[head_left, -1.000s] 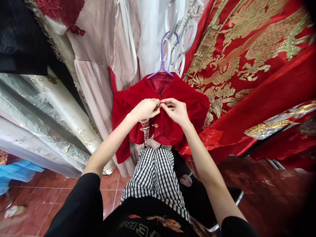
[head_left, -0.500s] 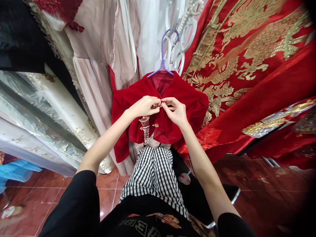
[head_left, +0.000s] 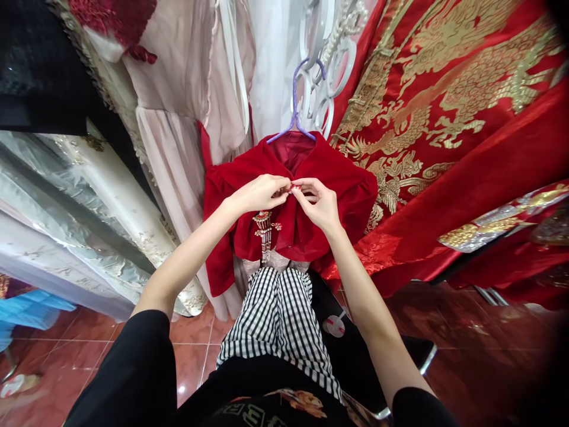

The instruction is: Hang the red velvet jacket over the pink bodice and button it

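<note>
A short red velvet jacket [head_left: 249,160] hangs on a purple hanger [head_left: 294,98] in front of me. At the top of its front opening, my left hand [head_left: 264,193] pinches the front edge with fingers curled. Facing it, my right hand [head_left: 320,205] has thumb and forefinger closed on a small red button [head_left: 296,187] with light stones. The fingertips of both hands meet there and partly hide the button. Below my left hand, a tasselled jewelled brooch [head_left: 264,228] dangles on the jacket, with a second jewelled button [head_left: 277,226] close beside it.
Pale dresses [head_left: 166,142] hang to the left, and a red robe with gold dragons [head_left: 444,112] to the right. White rings [head_left: 326,112] stand behind the hanger. A black seat [head_left: 355,350] is beside my checked trousers [head_left: 271,320], above red floor tiles [head_left: 191,356].
Both hands keep their pinch at the same spot. The lower jewelled button has shifted left toward the tassel as the jacket front moved slightly. My view has shifted a little.
</note>
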Tool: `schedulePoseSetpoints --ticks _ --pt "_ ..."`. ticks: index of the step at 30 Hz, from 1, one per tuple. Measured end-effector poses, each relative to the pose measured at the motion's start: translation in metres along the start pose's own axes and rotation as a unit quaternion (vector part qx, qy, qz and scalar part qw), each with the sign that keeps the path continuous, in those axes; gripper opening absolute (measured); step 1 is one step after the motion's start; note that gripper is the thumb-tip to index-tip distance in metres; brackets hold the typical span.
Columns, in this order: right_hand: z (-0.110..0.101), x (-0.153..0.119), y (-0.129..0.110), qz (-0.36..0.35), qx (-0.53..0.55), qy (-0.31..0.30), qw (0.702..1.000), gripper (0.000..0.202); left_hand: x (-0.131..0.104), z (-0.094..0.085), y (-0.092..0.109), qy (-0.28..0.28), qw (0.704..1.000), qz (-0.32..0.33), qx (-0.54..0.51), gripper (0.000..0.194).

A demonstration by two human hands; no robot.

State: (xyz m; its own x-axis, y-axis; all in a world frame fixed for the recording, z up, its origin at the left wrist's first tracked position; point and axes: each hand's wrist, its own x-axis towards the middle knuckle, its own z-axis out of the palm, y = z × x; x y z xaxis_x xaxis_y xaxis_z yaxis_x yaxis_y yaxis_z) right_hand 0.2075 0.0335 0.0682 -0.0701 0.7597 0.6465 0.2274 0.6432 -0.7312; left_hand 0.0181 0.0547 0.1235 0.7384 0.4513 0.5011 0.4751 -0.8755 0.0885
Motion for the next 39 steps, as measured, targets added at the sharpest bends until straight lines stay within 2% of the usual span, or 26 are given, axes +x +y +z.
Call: schedulePoseSetpoints --ticks 6,12,17,21,27,34,37,39 --pt "0.001 -0.002 0.005 0.009 0.0 0.012 1.0 0.029 0.0 0.009 0.01 0.013 0.991 -0.052 0.12 0.007" --pt "-0.001 -0.007 0.012 0.005 0.005 0.013 1.0 0.031 -0.004 0.016 0.01 0.042 0.996 -0.063 0.047 0.004" --pt "0.001 -0.008 0.007 -0.002 0.0 0.023 1.0 0.029 -0.003 0.016 0.011 0.034 0.995 -0.053 0.083 0.003" --pt "0.001 -0.006 0.0 0.011 -0.007 0.032 0.999 0.029 -0.001 0.014 0.012 0.045 0.996 -0.037 0.062 0.003" --pt "-0.004 0.0 -0.001 0.036 0.027 0.045 0.998 0.05 -0.002 0.013 0.012 0.091 0.995 -0.024 -0.019 0.003" --pt "-0.008 0.004 -0.001 0.041 0.062 0.025 0.997 0.053 0.0 0.017 0.012 0.119 0.991 -0.017 -0.066 0.009" --pt "-0.009 0.005 -0.002 0.045 0.067 0.016 0.997 0.052 0.002 0.014 0.012 0.11 0.99 -0.018 -0.09 0.011" --pt "-0.011 0.006 -0.002 0.056 0.075 0.006 0.996 0.053 0.005 0.007 0.012 0.081 0.99 -0.028 -0.112 0.013"
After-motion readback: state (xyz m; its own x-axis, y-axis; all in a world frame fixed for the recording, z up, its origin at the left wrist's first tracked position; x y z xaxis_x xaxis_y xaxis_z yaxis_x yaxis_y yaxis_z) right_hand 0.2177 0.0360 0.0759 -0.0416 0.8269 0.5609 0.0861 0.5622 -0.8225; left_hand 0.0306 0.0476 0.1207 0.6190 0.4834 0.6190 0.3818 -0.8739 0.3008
